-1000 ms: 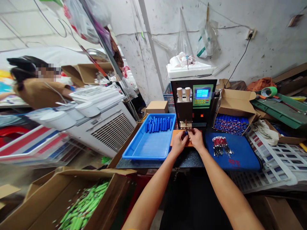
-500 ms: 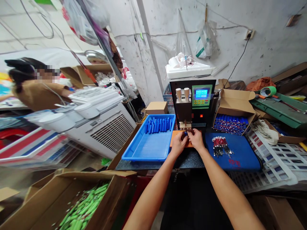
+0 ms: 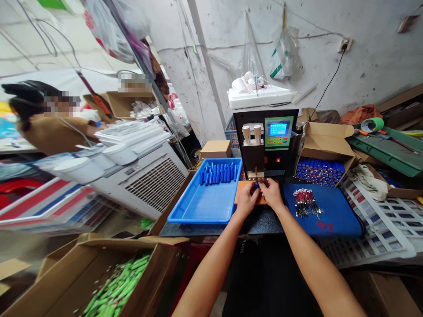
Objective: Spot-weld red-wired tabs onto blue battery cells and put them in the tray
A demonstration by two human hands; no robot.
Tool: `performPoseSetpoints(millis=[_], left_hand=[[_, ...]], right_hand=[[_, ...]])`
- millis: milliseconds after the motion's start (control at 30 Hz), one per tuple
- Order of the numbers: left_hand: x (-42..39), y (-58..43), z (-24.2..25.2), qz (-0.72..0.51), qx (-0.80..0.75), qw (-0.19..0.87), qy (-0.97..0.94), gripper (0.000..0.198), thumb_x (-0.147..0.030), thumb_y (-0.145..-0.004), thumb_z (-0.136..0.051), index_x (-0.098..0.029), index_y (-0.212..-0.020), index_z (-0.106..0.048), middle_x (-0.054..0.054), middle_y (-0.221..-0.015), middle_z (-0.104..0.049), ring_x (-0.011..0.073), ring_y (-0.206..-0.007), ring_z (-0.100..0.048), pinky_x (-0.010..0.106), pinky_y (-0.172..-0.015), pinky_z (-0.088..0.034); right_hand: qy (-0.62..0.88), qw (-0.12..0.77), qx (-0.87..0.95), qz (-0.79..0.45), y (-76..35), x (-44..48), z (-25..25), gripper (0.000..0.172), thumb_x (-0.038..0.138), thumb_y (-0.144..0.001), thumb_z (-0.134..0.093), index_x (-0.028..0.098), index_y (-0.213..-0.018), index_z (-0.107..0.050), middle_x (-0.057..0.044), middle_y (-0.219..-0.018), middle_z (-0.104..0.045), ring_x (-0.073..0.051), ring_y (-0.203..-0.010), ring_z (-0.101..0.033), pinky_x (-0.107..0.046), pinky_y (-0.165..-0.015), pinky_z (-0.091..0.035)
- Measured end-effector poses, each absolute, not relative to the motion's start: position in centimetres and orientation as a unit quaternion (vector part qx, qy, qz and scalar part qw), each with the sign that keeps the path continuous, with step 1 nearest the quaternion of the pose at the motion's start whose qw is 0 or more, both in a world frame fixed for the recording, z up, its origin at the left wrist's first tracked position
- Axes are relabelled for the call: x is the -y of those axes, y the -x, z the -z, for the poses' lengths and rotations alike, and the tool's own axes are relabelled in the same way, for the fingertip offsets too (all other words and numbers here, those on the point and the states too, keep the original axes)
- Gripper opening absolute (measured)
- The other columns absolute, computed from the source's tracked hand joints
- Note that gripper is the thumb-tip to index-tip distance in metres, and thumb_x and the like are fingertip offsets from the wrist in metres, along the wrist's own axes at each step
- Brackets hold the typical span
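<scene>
Cylinder, blue and mostly hidden (image 3: 257,185), between the left hand (image 3: 248,197) and right hand (image 3: 270,192) at the near side of a black box-shaped machine (image 3: 280,167).
Both hands are nearly closed, thumbs and fingers pinching the cylinder above an orange block (image 3: 240,188), just below the machine's slender metal tips (image 3: 256,171); contact with these cannot be told. Left on the dark speckled surface (image 3: 266,220), a blue plastic tray (image 3: 205,207) bears a row of blue cylinders (image 3: 220,173); right, red-and-black wire leads (image 3: 307,202) lie on a blue mat (image 3: 337,215).
</scene>
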State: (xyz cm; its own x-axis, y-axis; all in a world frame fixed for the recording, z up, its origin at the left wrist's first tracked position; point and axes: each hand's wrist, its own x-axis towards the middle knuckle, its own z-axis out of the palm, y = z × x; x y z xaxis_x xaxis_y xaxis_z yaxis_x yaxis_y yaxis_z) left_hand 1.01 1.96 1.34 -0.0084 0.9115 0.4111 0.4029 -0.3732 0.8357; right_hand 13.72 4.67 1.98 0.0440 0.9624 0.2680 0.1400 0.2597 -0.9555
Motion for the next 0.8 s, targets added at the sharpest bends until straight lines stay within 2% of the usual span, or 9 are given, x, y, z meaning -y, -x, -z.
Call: performPoseSetpoints(millis=[100,200,333,500,600,733,800], left_hand=[[-2.1,-1.0,-1.1,-0.508,-0.498,0.256,-0.655,0.018,-0.026,-0.088,-0.056,-0.017,-0.099,-0.065,0.004,-0.083,-0.065,0.0154,-0.073,-0.058,0.026,-0.071,-0.044],[-2.3,-1.0,-0.8,-0.513,-0.493,0.263,-0.651,0.019,-0.027,-0.088,-0.056,-0.017,-0.101,-0.066,0.004,-0.083,-0.065,0.0152,-0.072,-0.058,0.026,-0.069,-0.045],[-2.4,-1.0,-0.5,-0.517,-0.487,0.257,-0.655,0.019,-0.028,-0.088,-0.057,-0.017,-0.102,-0.066,0.005,-0.087,-0.067,0.0164,-0.077,-0.061,0.027,-0.072,-0.046],[-2.4,-1.0,-0.7,-0.511,-0.497,0.238,-0.659,0.016,-0.026,-0.087,-0.057,-0.016,-0.096,-0.066,0.005,-0.085,-0.067,0.0166,-0.076,-0.061,0.028,-0.072,-0.048],[-2.4,-1.0,-1.2,-0.514,-0.493,0.248,-0.657,0.016,-0.022,-0.084,-0.06,-0.016,-0.098,-0.066,0.006,-0.087,-0.068,0.0168,-0.078,-0.062,0.029,-0.075,-0.049],[-1.6,-0.5,-1.5,-0.56,-0.474,0.298,-0.611,0.03,-0.024,-0.082,-0.062,-0.016,-0.111,-0.063,0.009,-0.104,-0.069,0.0183,-0.092,-0.066,0.03,-0.081,-0.052],[-0.8,-0.1,-1.2,-0.577,-0.505,0.266,-0.584,0.024,-0.027,-0.085,-0.06,-0.016,-0.106,-0.065,0.008,-0.101,-0.069,0.0182,-0.09,-0.065,0.029,-0.079,-0.051]], right_hand=[[0.473,0.546,0.575,-0.384,-13.8,-4.5,-2.0,0.028,0.048,-0.079,-0.062,0.02,-0.081,-0.064,-0.005,-0.075,-0.068,-0.02,-0.069,-0.062,-0.026,-0.055,-0.045],[0.462,0.545,0.571,-0.405,-14.2,-3.9,-2.4,0.028,0.048,-0.078,-0.063,0.02,-0.08,-0.063,-0.003,-0.069,-0.065,-0.019,-0.066,-0.06,-0.026,-0.053,-0.044],[0.444,0.537,0.577,-0.427,-14.8,-3.4,-2.8,0.027,0.046,-0.076,-0.063,0.019,-0.071,-0.06,0.0,-0.061,-0.06,-0.016,-0.059,-0.055,-0.026,-0.053,-0.042],[0.436,0.53,0.596,-0.417,-15.0,-3.5,-2.6,0.025,0.042,-0.069,-0.066,0.018,-0.064,-0.06,-0.001,-0.061,-0.061,-0.015,-0.059,-0.053,-0.027,-0.059,-0.043],[0.446,0.525,0.594,-0.416,-15.1,-3.8,-2.4,0.028,0.043,-0.07,-0.065,0.018,-0.059,-0.058,0.001,-0.054,-0.057,-0.014,-0.055,-0.049,-0.025,-0.054,-0.039],[0.437,0.522,0.568,-0.462,-15.4,-3.7,-2.5,0.033,0.047,-0.069,-0.066,0.019,-0.055,-0.055,0.002,-0.048,-0.051,-0.011,-0.047,-0.042,-0.023,-0.045,-0.031],[0.431,0.517,0.554,-0.49,-15.6,-3.5,-2.8,0.034,0.048,-0.067,-0.068,0.018,-0.056,-0.055,0.003,-0.048,-0.05,-0.01,-0.044,-0.039,-0.022,-0.042,-0.027]])
